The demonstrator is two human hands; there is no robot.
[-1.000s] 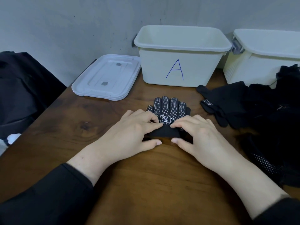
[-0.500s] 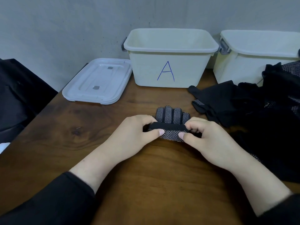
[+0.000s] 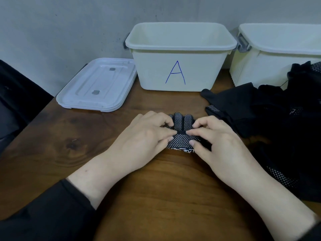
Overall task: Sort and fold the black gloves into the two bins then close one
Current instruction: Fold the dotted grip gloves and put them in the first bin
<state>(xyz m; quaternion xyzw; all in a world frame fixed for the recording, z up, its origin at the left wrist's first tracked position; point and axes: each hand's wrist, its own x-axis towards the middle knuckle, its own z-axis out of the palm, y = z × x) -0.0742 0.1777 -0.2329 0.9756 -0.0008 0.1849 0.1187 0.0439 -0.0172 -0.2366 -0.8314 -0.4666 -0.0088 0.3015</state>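
Note:
A black glove with white dots [image 3: 182,140] lies folded over on the wooden table [image 3: 73,153], its fingertips pointing toward the bins. My left hand [image 3: 147,134] pinches the folded cuff edge at its left side. My right hand [image 3: 213,136] pinches the same edge at its right side. The white bin marked A [image 3: 178,54] stands open behind the glove. A second white bin [image 3: 278,54] stands open at the back right. A pile of black gloves [image 3: 271,115] lies to the right of my hands.
A white lid [image 3: 97,86] lies flat on the table left of bin A. A dark bag or cloth [image 3: 15,101] sits past the table's left edge. The grey wall runs right behind both bins.
Both hands have rolled the glove's cuff end forward over the palm, so the printed label now faces me at the near edge and less of the glove's fingers shows.

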